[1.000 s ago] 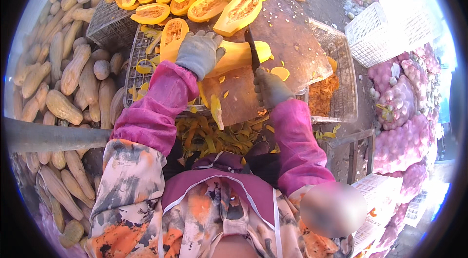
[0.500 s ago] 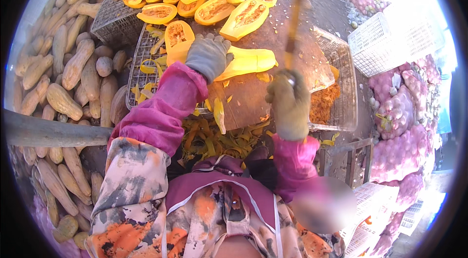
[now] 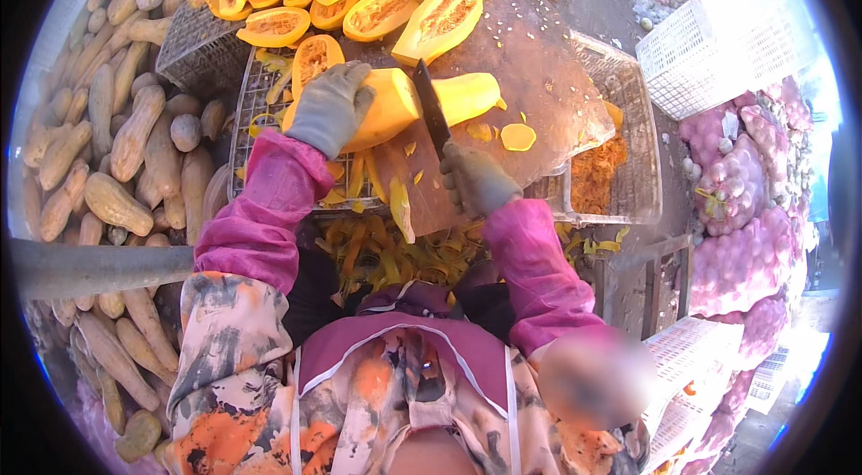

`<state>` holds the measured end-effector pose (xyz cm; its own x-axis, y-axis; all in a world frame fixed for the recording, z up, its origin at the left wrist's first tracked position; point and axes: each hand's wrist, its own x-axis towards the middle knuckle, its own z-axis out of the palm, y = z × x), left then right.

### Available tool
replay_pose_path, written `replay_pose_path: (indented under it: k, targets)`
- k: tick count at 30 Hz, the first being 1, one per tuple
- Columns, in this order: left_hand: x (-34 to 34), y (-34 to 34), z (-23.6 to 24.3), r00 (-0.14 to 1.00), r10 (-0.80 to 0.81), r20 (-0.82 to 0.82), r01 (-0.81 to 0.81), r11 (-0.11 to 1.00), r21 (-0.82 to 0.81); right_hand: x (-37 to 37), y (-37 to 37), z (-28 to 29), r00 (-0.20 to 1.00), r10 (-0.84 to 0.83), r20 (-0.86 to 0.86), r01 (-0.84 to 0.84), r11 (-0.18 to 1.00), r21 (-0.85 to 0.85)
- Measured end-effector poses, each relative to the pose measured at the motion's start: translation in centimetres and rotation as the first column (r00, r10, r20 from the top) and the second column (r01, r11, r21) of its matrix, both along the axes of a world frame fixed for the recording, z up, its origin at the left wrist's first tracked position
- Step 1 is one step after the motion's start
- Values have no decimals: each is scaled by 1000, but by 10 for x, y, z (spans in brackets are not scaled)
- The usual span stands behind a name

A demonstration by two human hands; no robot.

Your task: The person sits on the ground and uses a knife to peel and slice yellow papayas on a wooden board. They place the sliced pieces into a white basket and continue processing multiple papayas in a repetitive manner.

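Observation:
A peeled yellow butternut squash (image 3: 391, 107) lies crosswise on a worn brown board (image 3: 422, 197). My left hand (image 3: 330, 107), in a grey glove, holds its thick left end. My right hand (image 3: 480, 183), in a dirty olive glove, grips a knife (image 3: 433, 111) by its handle. The dark blade stands between the thick body and the neck piece (image 3: 467, 96), which sits slightly offset from it. A small round slice (image 3: 518, 136) lies right of the neck. Behind the squash are several halved squashes (image 3: 377, 13) with orange seed hollows, cut faces mostly up.
Whole tan squashes (image 3: 139, 129) are heaped at the left. A crate (image 3: 642, 161) with orange pulp (image 3: 597, 179) stands right of the board. Peel strips (image 3: 386, 255) lie below the board. Farther right are a white basket (image 3: 678, 48) and pink net sacks (image 3: 745, 206).
My right hand has brought the raised knife down and left onto the squash. The neck now sits offset from the body, and a round slice lies beside it. My left hand has shifted left.

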<state>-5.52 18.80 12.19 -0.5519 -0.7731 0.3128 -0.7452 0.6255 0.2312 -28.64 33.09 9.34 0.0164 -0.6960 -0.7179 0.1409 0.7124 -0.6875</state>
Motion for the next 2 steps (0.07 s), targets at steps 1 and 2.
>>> replay_pose_path:
  k: [1, 2]
  targets:
    - [6, -4, -4, 999, 14, -38, -16, 999, -35, 5, -6, -3, 997, 45, -68, -45, 999, 6]
    - [9, -6, -11, 997, 45, -60, -47, 998, -36, 2, -9, -4, 997, 54, -53, -56, 998, -21]
